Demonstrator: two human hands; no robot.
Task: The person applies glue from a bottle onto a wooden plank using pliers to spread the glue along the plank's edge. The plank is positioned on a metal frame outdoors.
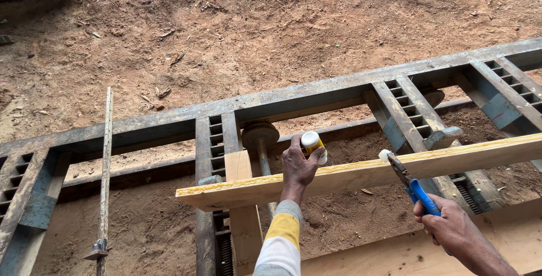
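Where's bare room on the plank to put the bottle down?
The plank is bare between the left hand holding the bottle and the pliers in the right hand, and again right of the pliers. Around the hands it is crowded.

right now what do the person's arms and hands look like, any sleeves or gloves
Both hands are bare, with no gloves. The left hand comes out of a long knit sleeve banded in colour: a grey ribbed cuff at the wrist, then a yellow band, then white or pale grey. The right hand and its forearm show no sleeve in view. No rings or watch are visible.
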